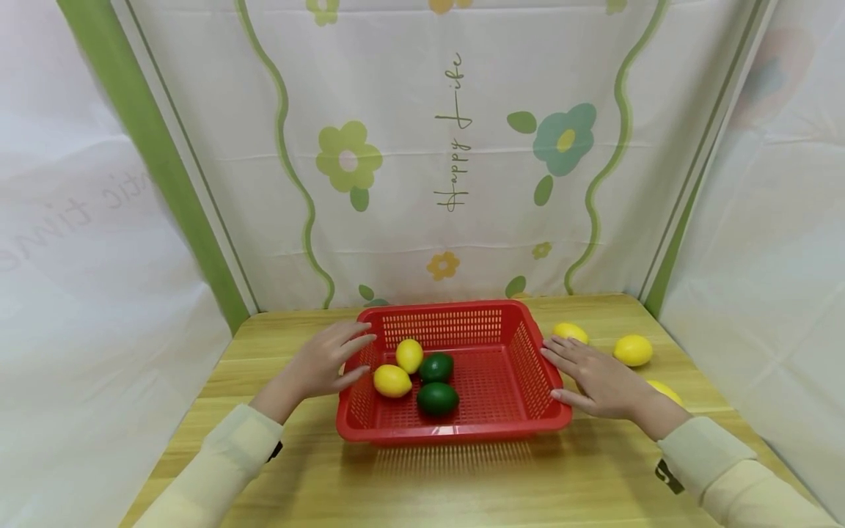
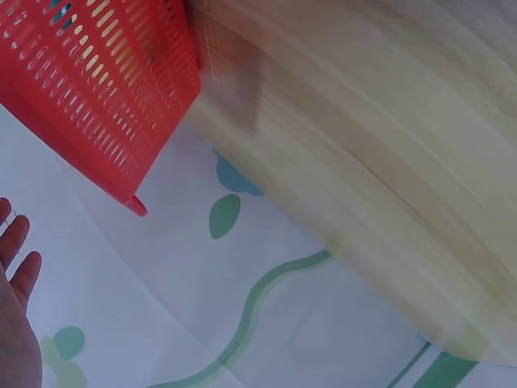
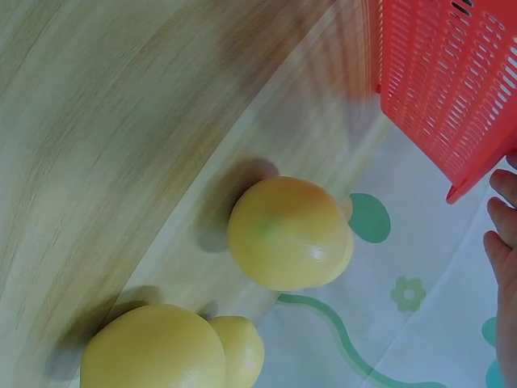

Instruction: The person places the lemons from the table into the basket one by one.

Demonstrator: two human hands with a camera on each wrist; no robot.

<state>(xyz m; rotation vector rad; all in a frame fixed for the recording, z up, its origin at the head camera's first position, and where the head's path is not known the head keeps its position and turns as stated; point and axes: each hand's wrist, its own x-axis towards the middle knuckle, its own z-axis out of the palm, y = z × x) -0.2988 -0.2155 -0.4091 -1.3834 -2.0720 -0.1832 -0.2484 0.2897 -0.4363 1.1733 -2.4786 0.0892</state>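
Note:
A red plastic basket (image 1: 455,431) with slotted walls stands on the wooden table, between the two hands. Inside, toward its left, lie two yellow lemons (image 1: 392,381) and two dark green oval fruits (image 1: 438,399) that look like avocados. My left hand (image 1: 323,361) is at the left rim, fingers spread and loosely bent, gripping nothing; the left wrist view has its fingertips (image 2: 26,275) apart from the basket wall (image 2: 105,105). At the opposite rim is my right hand (image 1: 604,378), its extended fingers against or just beside the edge; exact contact is unclear.
Right of the basket, lemons lie on the table (image 1: 284,484): one by the back corner (image 1: 571,332), another farther right (image 1: 632,350), a third partly behind the right wrist (image 1: 667,392). A floral curtain (image 1: 409,242) hangs behind the table, with white sheets on both sides.

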